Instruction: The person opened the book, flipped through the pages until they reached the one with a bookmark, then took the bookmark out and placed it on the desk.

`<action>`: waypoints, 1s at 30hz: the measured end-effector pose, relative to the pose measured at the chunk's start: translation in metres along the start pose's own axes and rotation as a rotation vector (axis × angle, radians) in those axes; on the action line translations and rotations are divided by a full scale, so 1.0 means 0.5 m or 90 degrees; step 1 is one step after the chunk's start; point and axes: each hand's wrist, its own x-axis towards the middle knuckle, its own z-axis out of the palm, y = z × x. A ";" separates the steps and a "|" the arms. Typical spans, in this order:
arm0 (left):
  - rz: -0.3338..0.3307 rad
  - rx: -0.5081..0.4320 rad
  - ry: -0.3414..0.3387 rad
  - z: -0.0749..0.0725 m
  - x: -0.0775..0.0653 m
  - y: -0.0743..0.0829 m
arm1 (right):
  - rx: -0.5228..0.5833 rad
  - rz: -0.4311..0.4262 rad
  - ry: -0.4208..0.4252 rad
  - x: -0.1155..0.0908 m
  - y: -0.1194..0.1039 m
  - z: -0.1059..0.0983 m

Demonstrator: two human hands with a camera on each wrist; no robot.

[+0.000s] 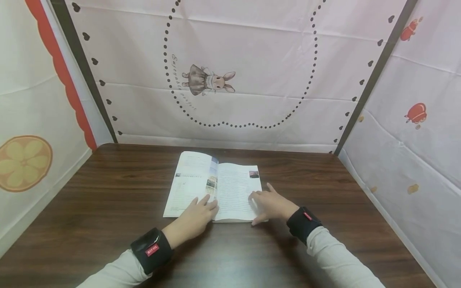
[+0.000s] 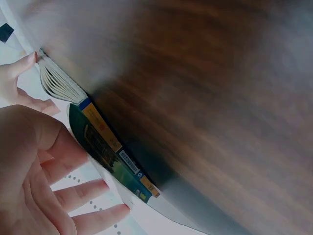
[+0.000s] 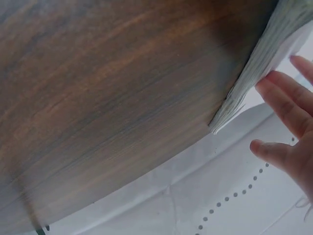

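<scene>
An open book (image 1: 235,192) lies on the dark wooden table, with printed text and small pictures on its pages. My left hand (image 1: 194,219) rests on the lower part of the left page, fingers spread close to the inner fold. At the right page's outer edge, my right hand (image 1: 274,205) touches the paper with extended fingers, its thumb by the lower corner. Beneath the left hand, the left wrist view shows the book's spine (image 2: 105,129) and a green cover. The thick stack of page edges (image 3: 249,81) appears beside the right fingers in the right wrist view.
The brown table (image 1: 108,192) extends around the book on all sides. A pale cloth with a rabbit print (image 1: 209,80) hangs behind it. More printed cloth stands at the left (image 1: 25,164) and right (image 1: 414,116) of the table.
</scene>
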 end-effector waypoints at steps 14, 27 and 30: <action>-0.093 -0.150 0.016 0.005 0.010 -0.005 | 0.089 -0.017 -0.018 -0.005 0.023 -0.001; -0.059 -0.121 0.018 0.012 0.025 -0.004 | 0.034 -0.087 0.023 -0.016 0.002 -0.032; -0.085 -0.118 0.000 0.016 0.032 0.003 | -0.004 -0.104 0.066 -0.011 0.000 -0.030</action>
